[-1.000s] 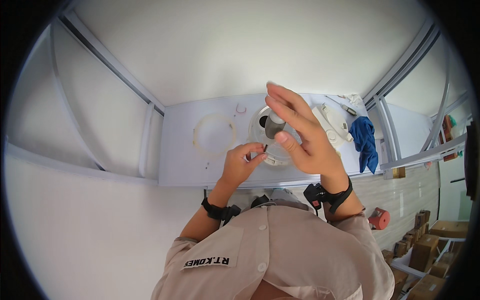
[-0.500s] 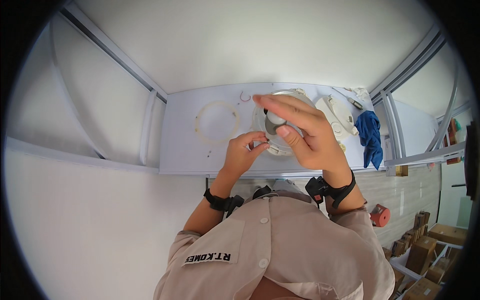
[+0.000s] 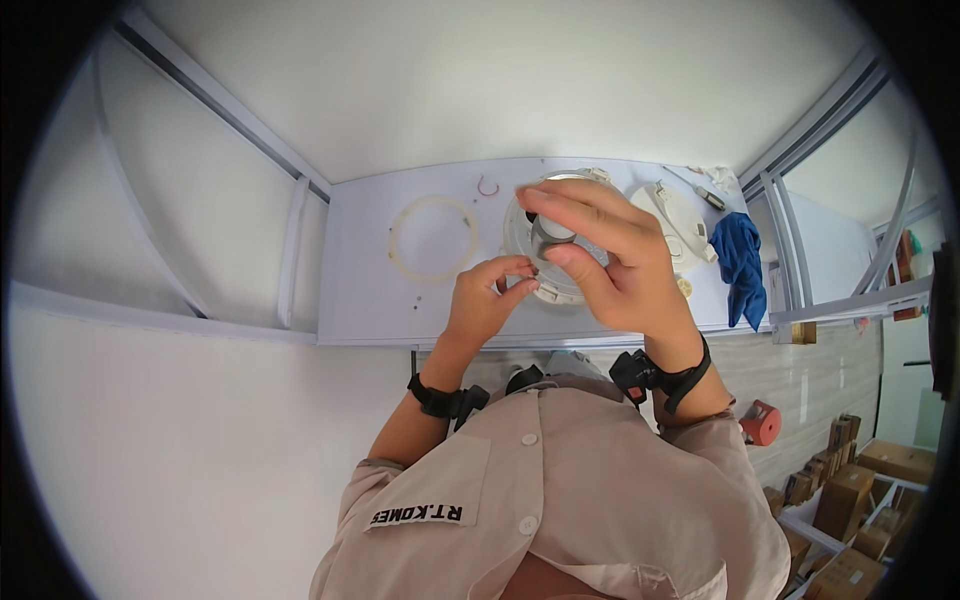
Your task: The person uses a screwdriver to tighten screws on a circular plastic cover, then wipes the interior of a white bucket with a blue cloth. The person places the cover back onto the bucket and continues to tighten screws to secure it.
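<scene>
A round white housing [image 3: 560, 294] with a metallic rim lies on the white table, partly hidden under my hands. My right hand [image 3: 628, 262] is curved round a grey cylinder [image 3: 543, 240] with a pale rounded top, held upright over the housing. At the housing's near left edge, my left hand [image 3: 482, 302] pinches with thumb and forefinger. A tiny dark spot shows at those fingertips, too small to name. Left of the housing lies a thin cream ring [image 3: 393, 240]. To its right sits a white moulded cover [image 3: 668, 215].
A blue cloth [image 3: 738, 265] lies at the table's right end, near a screwdriver [image 3: 711, 199]. A loop of red wire [image 3: 487, 189] and several small dark bits lie on the table. Frame posts [image 3: 775, 240] stand at the sides. Cardboard boxes [image 3: 845, 498] and a red stool-like object [image 3: 762, 424] are at lower right.
My right hand and the grey cylinder have tilted slightly, showing more of the cylinder's side. My left hand keeps its pinch at the rim. The whole view has shifted slightly.
</scene>
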The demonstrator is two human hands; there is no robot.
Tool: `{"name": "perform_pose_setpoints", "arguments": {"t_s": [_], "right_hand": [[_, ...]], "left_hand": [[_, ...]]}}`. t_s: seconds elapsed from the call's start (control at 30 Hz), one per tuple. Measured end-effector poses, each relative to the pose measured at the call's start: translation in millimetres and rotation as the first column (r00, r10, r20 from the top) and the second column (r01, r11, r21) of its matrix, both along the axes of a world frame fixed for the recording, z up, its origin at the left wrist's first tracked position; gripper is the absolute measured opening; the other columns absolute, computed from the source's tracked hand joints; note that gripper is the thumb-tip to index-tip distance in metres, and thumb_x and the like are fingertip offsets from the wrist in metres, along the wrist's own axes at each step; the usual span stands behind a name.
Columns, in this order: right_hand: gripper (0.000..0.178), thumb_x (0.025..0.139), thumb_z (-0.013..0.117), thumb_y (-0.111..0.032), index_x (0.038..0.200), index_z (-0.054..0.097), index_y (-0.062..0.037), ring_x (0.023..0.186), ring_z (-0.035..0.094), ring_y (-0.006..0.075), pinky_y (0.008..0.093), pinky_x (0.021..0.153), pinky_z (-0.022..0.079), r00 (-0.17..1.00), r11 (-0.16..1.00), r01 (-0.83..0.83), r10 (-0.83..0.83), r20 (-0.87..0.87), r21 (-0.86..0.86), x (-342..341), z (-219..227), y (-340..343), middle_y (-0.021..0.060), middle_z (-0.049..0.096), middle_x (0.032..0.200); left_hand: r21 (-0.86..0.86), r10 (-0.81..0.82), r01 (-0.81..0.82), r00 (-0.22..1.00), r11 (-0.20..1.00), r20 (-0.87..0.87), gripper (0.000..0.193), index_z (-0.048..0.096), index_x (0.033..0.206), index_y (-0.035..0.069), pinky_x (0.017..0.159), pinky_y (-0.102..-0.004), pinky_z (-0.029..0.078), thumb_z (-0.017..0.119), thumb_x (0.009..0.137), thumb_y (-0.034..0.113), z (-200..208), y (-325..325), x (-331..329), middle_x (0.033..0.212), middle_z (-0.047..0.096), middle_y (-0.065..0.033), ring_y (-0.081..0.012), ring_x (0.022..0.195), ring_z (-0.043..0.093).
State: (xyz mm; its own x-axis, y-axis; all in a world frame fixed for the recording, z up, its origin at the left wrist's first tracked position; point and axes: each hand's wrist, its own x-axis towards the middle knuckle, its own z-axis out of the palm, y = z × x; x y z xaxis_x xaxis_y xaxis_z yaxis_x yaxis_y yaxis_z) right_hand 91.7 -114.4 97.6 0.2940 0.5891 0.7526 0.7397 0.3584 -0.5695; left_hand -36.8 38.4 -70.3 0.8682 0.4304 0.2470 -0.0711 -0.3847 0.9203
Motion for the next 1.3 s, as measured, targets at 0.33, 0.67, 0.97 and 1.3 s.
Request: {"name": "perform_pose_setpoints", "arguments": {"t_s": [0.33, 0.67, 0.97, 1.3], "right_hand": [[0.048, 0.085, 0.093, -0.008, 0.130, 0.080, -0.0018, 0.102, 0.068, 0.0247, 0.0358, 0.087, 0.056, 0.999, 1.000, -0.009, 0.008, -0.041, -0.018, -3.9, 2.4, -3.0, 0.0134, 0.067, 0.125], [0.038, 0.098, 0.078, -0.008, 0.136, 0.077, -0.0021, 0.117, 0.072, 0.0318, 0.0404, 0.101, 0.058, 0.992, 0.969, 0.124, -0.118, 0.042, -0.214, -2.1, 6.6, -11.4, 0.0159, 0.073, 0.127], [0.037, 0.093, 0.082, -0.005, 0.130, 0.080, -0.0058, 0.087, 0.071, 0.0231, 0.0342, 0.071, 0.060, 0.984, 0.996, 0.091, -0.089, 0.152, -0.002, 2.4, -1.6, -0.6, 0.0089, 0.071, 0.120], [0.054, 0.080, 0.093, -0.008, 0.132, 0.081, -0.0122, 0.084, 0.067, 0.0221, 0.0335, 0.069, 0.056, 0.997, 0.996, 0.083, -0.083, 0.003, -0.016, -10.6, 9.4, 1.8, 0.0068, 0.067, 0.109]], "left_hand": [[-0.013, 0.003, -0.003, 1.000, 1.000, -0.023, 0.032, 0.081, 0.120, 0.004, 0.066, -0.0265, 0.051, 0.091, 0.091, 0.012, 6.0, -1.1, 1.3, 0.108, 0.087, -0.0062, -0.0091, 0.079, 0.071], [-0.008, 0.018, -0.019, 0.998, 1.000, -0.052, 0.032, 0.081, 0.120, 0.004, 0.066, -0.0262, 0.051, 0.092, 0.091, 0.013, 12.2, -3.8, -1.9, 0.107, 0.087, -0.0063, -0.0092, 0.079, 0.072], [-0.027, 0.013, -0.012, 1.000, 1.000, 0.012, 0.032, 0.080, 0.119, 0.004, 0.065, -0.0267, 0.050, 0.092, 0.091, 0.013, 2.9, -3.2, 1.2, 0.104, 0.087, -0.0054, -0.0093, 0.074, 0.066], [-0.010, 0.038, -0.039, 0.999, 0.999, -0.007, 0.031, 0.081, 0.119, 0.005, 0.063, -0.0260, 0.048, 0.092, 0.090, 0.011, 6.0, -4.7, 0.3, 0.105, 0.087, -0.0040, -0.0075, 0.074, 0.066]]}}
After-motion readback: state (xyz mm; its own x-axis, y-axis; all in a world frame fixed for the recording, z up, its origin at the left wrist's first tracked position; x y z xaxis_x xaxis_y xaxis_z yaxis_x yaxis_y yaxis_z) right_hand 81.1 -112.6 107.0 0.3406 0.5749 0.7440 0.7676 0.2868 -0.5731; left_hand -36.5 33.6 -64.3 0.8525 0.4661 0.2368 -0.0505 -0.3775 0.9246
